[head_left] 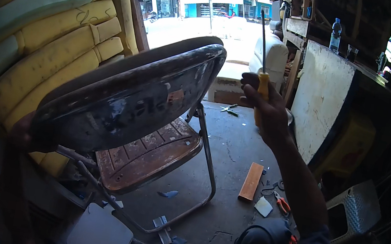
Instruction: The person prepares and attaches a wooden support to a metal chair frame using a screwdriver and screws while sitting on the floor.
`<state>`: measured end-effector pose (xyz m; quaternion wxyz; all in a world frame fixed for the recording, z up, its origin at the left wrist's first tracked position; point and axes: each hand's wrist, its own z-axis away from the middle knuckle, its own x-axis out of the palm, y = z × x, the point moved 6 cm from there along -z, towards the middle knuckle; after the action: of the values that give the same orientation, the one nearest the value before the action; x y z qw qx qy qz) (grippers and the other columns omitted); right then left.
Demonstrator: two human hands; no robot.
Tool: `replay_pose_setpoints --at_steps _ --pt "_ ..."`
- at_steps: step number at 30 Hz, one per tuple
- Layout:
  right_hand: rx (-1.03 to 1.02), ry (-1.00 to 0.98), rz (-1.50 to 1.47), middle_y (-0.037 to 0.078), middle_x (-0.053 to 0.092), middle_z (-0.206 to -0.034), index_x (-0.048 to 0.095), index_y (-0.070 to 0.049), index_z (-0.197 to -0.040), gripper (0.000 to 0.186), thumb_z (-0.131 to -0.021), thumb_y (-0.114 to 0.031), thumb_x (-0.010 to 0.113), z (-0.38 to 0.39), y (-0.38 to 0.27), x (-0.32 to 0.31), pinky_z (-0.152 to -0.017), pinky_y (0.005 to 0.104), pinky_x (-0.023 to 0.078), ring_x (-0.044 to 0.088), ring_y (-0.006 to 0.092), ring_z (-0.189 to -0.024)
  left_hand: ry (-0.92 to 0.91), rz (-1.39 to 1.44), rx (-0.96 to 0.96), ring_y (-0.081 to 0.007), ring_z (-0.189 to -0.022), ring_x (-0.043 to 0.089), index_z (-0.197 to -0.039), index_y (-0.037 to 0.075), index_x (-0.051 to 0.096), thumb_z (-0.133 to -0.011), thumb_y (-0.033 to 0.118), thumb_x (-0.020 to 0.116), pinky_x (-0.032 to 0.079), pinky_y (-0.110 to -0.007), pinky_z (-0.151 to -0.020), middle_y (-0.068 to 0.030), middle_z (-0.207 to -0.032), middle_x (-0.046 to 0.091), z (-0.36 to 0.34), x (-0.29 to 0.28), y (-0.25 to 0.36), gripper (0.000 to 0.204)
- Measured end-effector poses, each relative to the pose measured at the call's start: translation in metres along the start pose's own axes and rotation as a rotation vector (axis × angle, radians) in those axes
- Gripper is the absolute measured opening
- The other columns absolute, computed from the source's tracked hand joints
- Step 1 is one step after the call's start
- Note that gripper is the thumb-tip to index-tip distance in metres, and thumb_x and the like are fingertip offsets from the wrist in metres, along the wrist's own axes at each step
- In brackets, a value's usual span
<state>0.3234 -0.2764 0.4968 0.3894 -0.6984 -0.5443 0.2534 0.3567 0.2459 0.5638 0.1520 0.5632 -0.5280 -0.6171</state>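
Observation:
A worn metal folding chair (148,158) stands tilted before me, its rusty seat and scuffed dark backrest (121,104) showing. At the backrest's lower left edge, my left hand (21,131) grips the chair; shadow hides most of its fingers. Raised on the right, my right hand (272,109) is closed around the yellow handle of a screwdriver (263,81), whose long shaft points up. The screwdriver is apart from the chair.
Yellow and pale green foam cushions (62,22) are stacked at left. On the floor lie an orange-brown block (251,181), orange-handled pliers (281,203), a white piece (263,206) and green-handled scissors (229,109). A white pad (100,235) is near my knee. A bottle (335,34) stands at right.

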Motion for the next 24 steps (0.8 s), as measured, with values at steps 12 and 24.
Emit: replay_pose_setpoints --at_steps 12,24 --pt "0.09 -0.349 -0.798 0.001 0.064 -0.097 0.065 -0.004 -0.121 0.039 -0.101 -0.037 0.061 -0.062 0.084 0.112 -0.076 0.021 0.046 0.058 0.0063 -0.086 0.165 -0.185 0.043 -0.0263 -0.115 0.062 -0.139 -0.002 0.051 -0.094 0.02 0.065 0.054 -0.041 -0.096 -0.0168 -0.13 0.061 0.091 -0.1 -0.077 0.052" --pt "0.307 -0.434 -0.91 0.011 0.067 -0.114 0.059 0.003 -0.13 0.037 -0.104 -0.022 0.054 -0.092 0.113 0.114 -0.082 0.0244 0.052 0.066 0.0141 -0.099 0.303 -0.014 0.143 -0.0297 -0.12 0.06 -0.146 -0.003 0.044 -0.088 0.043 0.069 0.056 -0.042 -0.088 -0.0185 -0.141 0.055 0.098 -0.095 -0.107 0.078"
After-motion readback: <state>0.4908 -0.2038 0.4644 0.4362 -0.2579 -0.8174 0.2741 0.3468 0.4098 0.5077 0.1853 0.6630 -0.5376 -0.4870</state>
